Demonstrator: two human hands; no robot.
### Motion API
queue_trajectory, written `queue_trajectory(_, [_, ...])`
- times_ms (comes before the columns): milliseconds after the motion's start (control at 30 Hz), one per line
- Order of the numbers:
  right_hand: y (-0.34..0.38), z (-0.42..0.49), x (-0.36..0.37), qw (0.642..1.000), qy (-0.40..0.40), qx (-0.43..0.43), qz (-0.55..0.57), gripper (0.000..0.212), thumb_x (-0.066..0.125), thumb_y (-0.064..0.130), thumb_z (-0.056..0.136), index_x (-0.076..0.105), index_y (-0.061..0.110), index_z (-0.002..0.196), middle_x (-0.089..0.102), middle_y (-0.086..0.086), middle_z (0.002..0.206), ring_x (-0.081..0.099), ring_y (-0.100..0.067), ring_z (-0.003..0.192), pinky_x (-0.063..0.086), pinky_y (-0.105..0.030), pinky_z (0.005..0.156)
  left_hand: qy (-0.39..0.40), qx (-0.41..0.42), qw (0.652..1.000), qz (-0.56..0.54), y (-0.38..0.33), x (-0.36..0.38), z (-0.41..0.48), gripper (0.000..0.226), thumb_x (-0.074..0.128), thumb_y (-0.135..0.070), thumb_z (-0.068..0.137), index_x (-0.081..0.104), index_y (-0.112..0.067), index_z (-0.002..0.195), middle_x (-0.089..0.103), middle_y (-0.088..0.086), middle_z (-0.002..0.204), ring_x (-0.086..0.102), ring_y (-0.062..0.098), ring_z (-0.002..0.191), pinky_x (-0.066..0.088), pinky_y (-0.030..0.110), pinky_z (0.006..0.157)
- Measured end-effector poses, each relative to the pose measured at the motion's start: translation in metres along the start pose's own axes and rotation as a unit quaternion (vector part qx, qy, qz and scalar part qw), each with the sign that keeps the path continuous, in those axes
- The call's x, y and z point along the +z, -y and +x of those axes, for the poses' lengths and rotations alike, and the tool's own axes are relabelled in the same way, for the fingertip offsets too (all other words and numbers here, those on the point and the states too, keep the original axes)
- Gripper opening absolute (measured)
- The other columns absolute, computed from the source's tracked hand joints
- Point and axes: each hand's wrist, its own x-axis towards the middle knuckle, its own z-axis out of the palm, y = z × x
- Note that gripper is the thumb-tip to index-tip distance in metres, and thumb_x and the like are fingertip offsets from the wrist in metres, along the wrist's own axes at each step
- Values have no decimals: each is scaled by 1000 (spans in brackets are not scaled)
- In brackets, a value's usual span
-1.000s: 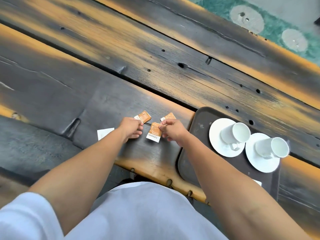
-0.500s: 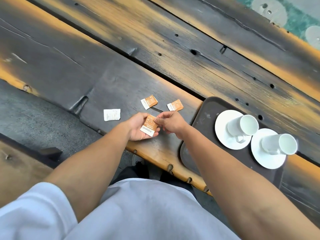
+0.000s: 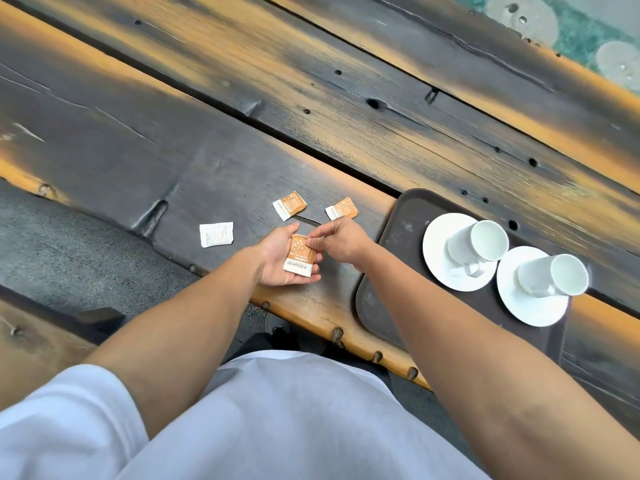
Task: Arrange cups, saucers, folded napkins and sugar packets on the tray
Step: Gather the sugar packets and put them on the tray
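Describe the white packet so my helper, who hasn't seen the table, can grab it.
Start at the dark tray on the wooden table and move left past both hands. The white packet lies flat on the wood, leftmost of the packets. Unlike the orange packets beside it, it shows no orange.

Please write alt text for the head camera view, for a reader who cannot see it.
A person's left hand holds an orange sugar packet in its open palm while the right hand pinches its top edge. Three more packets lie on the dark wooden table. At right, a dark tray carries two white cups on saucers.
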Motion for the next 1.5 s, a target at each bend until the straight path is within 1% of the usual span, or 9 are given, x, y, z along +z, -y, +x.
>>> queue_trajectory(100, [1, 0, 1, 1000, -6, -6, -8, 16, 74, 12, 86, 77, 5, 101, 73, -14, 85, 61, -8, 65, 42, -10, 54, -7, 1, 1000, 5, 0, 3, -1, 75, 25, -60, 102, 66, -7, 70, 61, 12, 69, 60, 25, 59, 55, 42, 78])
queue_trajectory(267, [-2, 3, 2, 999, -16, -17, -49, 17, 75, 20, 87, 73, 16, 103, 61, 2, 59, 54, 4, 46, 34, -3, 43, -32, -9, 999, 4, 1, 2, 3, 70, 25, -64, 100, 59, -9, 74, 59, 9, 66, 58, 22, 56, 57, 37, 71])
queue_trajectory(500, [-31, 26, -27, 989, -96, 42, -103, 20, 64, 28, 91, 71, 18, 107, 71, -4, 105, 63, -19, 102, 48, -24, 87, -86, 9, 993, -78, 3, 2, 19, 71, 26, -67, 99, 62, -9, 79, 62, 5, 64, 58, 20, 53, 54, 36, 72])
queue_trajectory(633, [-41, 44, -45, 982, -119, 69, -128, 26, 62, 25, 90, 68, 14, 112, 70, -6, 110, 63, -24, 106, 47, -26, 84, -127, 35, 986, -102, 7, 3, 21, 69, 28, -65, 100, 63, -8, 82, 64, 6, 64, 60, 20, 57, 55, 37, 77])
queue_trajectory(833, [-40, 68, -48, 977, -135, 40, -160, 33, 61, 21, 88, 59, 10, 119, 68, -14, 113, 62, -32, 104, 49, -34, 82, -153, 79, 975, -138, 6, 1, 28, 67, 31, -64, 100, 64, -8, 86, 69, 7, 67, 64, 23, 68, 55, 40, 85])
queue_trajectory(1033, [-38, 80, -45, 973, -132, 49, -181, 54, 69, 29, 88, 49, 12, 135, 42, -13, 139, 55, -31, 118, 42, -36, 103, -156, 59, 976, -144, 14, 0, 32, 69, 33, -67, 97, 68, -8, 94, 74, 9, 86, 69, 26, 84, 57, 43, 82])
queue_trajectory(1233, [-40, 97, -34, 959, -189, 50, -207, 55, 72, 37, 84, 49, 13, 128, 40, -13, 134, 47, -35, 122, 42, -41, 98, -160, 64, 975, -141, 12, -2, 32, 69, 33, -67, 98, 69, -8, 93, 73, 8, 79, 69, 26, 82, 57, 40, 77])
queue_trajectory(1400, [-42, 95, -29, 955, -192, 38, -222, 53, 74, 28, 83, 46, 13, 125, 42, -12, 130, 46, -35, 120, 45, -43, 94, -164, 64, 974, -142, 13, -5, 26, 69, 33, -66, 98, 70, -8, 93, 73, 8, 81, 70, 27, 83, 57, 41, 80])
queue_trajectory(1500, [-44, 94, -31, 966, -171, 30, -193, 42, 71, 18, 83, 46, 12, 116, 52, -12, 121, 54, -34, 111, 47, -40, 86, -163, 68, 973, -145, 14, -5, 21, 68, 34, -67, 98, 69, -8, 94, 73, 8, 80, 70, 26, 82, 58, 41, 79])
